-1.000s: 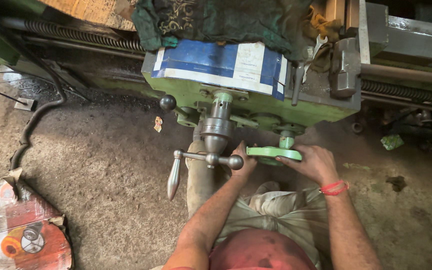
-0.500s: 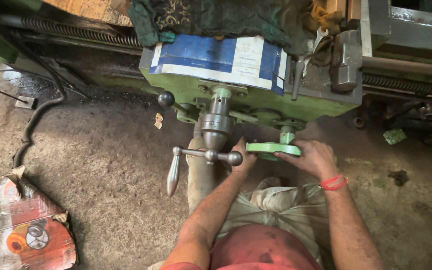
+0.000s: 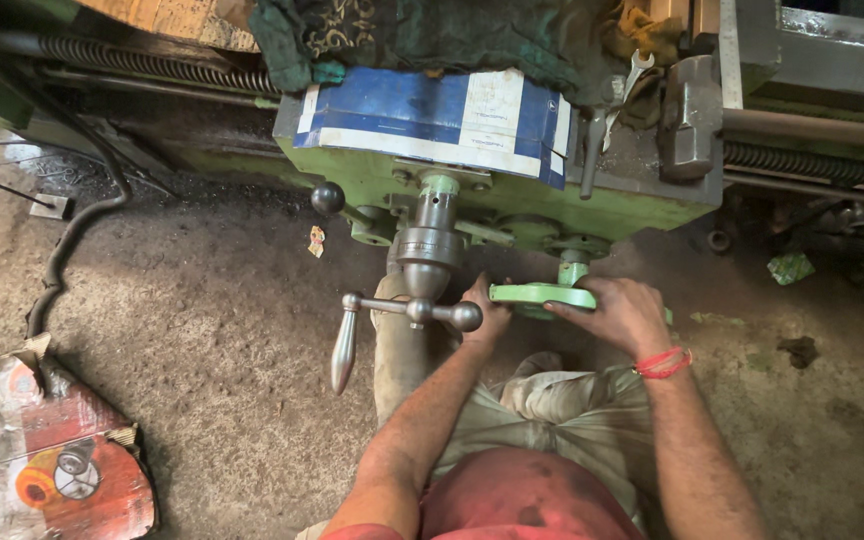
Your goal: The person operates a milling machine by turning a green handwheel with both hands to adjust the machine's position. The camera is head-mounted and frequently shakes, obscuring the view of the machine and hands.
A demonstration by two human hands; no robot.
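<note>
Hands unmoved: green handwheel (image 3: 542,296) under right hand (image 3: 617,315)

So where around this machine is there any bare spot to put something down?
The widest bare patch is the dirt floor between the black hose, the torn red carton and the steel crank handle. More floor lies right of the right hand. The machine top is crowded with a blue-and-white box, cloth and a wrench. The left hand is at the crank.

A machine workshop.
A green lathe (image 3: 512,200) with a crank (image 3: 407,310), a spanner (image 3: 634,72), and a gritty floor (image 3: 202,330).
</note>
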